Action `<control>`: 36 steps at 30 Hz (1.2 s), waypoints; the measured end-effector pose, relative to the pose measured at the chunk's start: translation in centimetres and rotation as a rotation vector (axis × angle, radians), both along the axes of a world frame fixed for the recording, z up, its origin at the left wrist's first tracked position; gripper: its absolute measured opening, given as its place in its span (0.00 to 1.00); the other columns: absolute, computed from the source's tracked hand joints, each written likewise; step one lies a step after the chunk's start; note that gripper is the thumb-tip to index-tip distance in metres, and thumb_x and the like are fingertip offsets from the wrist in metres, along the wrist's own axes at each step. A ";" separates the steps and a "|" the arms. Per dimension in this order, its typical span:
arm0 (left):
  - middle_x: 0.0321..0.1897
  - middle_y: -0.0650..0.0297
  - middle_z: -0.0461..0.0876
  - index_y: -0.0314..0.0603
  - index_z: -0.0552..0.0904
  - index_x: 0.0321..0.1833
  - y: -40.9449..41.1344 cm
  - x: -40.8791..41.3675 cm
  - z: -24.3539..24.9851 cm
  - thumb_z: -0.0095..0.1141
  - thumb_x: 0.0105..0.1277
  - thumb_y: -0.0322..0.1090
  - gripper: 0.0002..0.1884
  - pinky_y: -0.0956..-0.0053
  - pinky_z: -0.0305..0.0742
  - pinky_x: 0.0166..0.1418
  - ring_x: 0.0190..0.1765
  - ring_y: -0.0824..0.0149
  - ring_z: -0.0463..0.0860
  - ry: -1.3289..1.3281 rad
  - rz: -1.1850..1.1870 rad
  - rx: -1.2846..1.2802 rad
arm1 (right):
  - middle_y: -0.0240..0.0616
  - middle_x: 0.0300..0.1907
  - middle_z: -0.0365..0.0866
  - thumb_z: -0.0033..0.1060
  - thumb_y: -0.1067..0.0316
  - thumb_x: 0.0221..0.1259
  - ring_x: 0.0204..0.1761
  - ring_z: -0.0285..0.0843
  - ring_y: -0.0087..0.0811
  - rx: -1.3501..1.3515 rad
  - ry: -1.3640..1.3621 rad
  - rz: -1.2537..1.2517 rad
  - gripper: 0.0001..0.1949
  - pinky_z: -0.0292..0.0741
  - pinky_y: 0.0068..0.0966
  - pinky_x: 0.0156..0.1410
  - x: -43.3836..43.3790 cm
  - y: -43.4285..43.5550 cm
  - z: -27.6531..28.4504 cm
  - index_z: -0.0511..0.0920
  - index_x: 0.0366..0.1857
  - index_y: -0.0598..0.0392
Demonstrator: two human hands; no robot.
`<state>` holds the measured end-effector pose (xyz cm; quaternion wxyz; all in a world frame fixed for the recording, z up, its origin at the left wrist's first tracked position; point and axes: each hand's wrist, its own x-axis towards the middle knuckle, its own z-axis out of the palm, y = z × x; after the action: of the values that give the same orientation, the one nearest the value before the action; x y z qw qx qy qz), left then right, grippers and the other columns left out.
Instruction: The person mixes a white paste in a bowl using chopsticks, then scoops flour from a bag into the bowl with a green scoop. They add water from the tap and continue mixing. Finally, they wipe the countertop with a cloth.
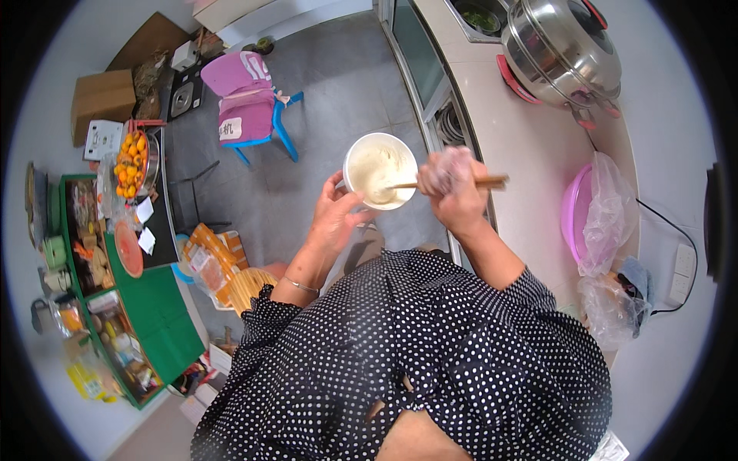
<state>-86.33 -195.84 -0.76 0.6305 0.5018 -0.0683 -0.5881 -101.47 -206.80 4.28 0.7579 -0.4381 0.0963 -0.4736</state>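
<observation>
A white bowl (353,162) is held up over the floor in front of my body. My left hand (339,204) grips it from the left, thumb near the rim. Inside lies a pale cream-coloured, floury mixture (377,170). Wooden chopsticks (490,182) are clasped in my right hand (454,183), and their tips dip into the mixture near the bowl's lower part. The back of my right hand looks whitish and is blurred. The underside of the bowl is hidden.
On the right, a counter (519,230) bears a steel steamer pot (556,55), a pink basin (576,213) and plastic bags (605,225). A blue-legged chair (245,104) with a purple cover stands ahead. Orange fruit (131,164) and a green cabinet (153,317) are on the left.
</observation>
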 end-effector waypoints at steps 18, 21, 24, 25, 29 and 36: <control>0.58 0.51 0.64 0.34 0.54 0.66 -20.4 13.2 -0.8 0.52 0.60 0.27 0.32 0.46 0.75 0.55 0.62 0.55 0.69 0.016 -0.016 0.052 | 0.25 0.16 0.57 0.41 0.63 0.71 0.17 0.52 0.17 0.065 0.123 -0.205 0.16 0.55 0.20 0.23 13.0 -19.6 -2.2 0.60 0.21 0.52; 0.58 0.51 0.64 0.34 0.53 0.66 -24.0 15.1 -1.0 0.53 0.59 0.26 0.33 0.44 0.74 0.56 0.62 0.54 0.69 0.047 -0.032 0.077 | 0.25 0.17 0.58 0.41 0.63 0.71 0.18 0.53 0.17 0.118 -0.046 0.018 0.14 0.58 0.19 0.25 17.3 -25.4 -1.1 0.63 0.23 0.53; 0.59 0.53 0.62 0.35 0.53 0.66 -28.4 16.7 0.0 0.54 0.59 0.27 0.33 0.44 0.73 0.56 0.62 0.55 0.68 0.037 -0.022 0.072 | 0.25 0.17 0.57 0.39 0.63 0.73 0.17 0.52 0.17 0.143 -0.009 -0.113 0.16 0.55 0.19 0.24 17.7 -31.6 -1.7 0.61 0.22 0.52; 0.60 0.53 0.62 0.35 0.53 0.66 -29.6 17.2 -0.3 0.53 0.59 0.27 0.33 0.44 0.74 0.56 0.62 0.55 0.68 0.027 -0.004 0.076 | 0.25 0.17 0.57 0.38 0.63 0.73 0.18 0.52 0.17 0.186 -0.059 -0.073 0.16 0.54 0.19 0.23 17.2 -32.3 -2.2 0.60 0.22 0.52; 0.60 0.52 0.62 0.34 0.53 0.66 -33.2 19.1 -1.1 0.53 0.59 0.26 0.34 0.44 0.75 0.55 0.61 0.55 0.68 0.046 -0.021 0.099 | 0.24 0.17 0.54 0.37 0.63 0.73 0.17 0.50 0.18 0.098 0.056 -0.042 0.15 0.53 0.18 0.23 20.5 -33.2 -1.5 0.60 0.22 0.51; 0.57 0.52 0.66 0.37 0.58 0.63 -42.9 25.2 -1.7 0.54 0.58 0.27 0.30 0.45 0.74 0.53 0.59 0.54 0.70 0.070 -0.076 0.072 | 0.24 0.16 0.52 0.35 0.59 0.73 0.16 0.47 0.17 0.081 0.038 -0.188 0.17 0.51 0.18 0.22 24.3 -40.5 -1.2 0.57 0.22 0.50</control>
<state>-61.10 -238.73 -2.50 0.5915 0.5002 -0.0438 -0.6309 -77.21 -247.26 3.04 0.7253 -0.4050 0.1704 -0.5300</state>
